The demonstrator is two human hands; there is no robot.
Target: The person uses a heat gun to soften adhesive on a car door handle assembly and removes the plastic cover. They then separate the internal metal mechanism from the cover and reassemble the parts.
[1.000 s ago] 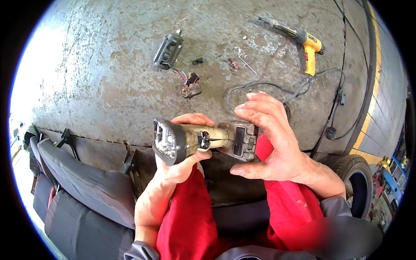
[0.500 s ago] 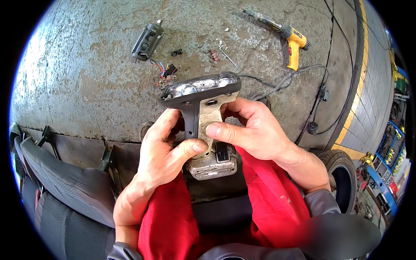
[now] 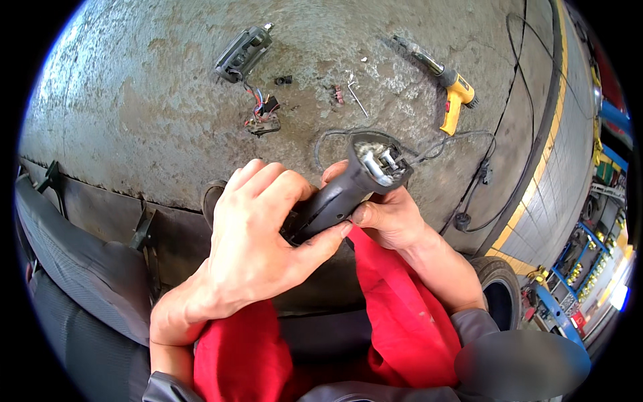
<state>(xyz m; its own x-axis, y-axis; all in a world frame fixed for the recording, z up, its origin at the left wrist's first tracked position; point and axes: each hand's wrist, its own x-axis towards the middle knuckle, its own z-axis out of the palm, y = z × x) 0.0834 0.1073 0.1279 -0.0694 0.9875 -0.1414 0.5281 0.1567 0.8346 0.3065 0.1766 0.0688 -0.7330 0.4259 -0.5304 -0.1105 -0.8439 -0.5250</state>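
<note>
The left hand point(image 3: 258, 231) and right hand point(image 3: 392, 214) clamp a dark tool casing point(image 3: 331, 199), its near end hidden behind the left hand.

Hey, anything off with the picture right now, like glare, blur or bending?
Head view: pale glare across the floor at upper left; the yellow line curves at right, bent by the fisheye; a dark, blurred oval at lower right; the held black handle looks fairly sharp.
</note>
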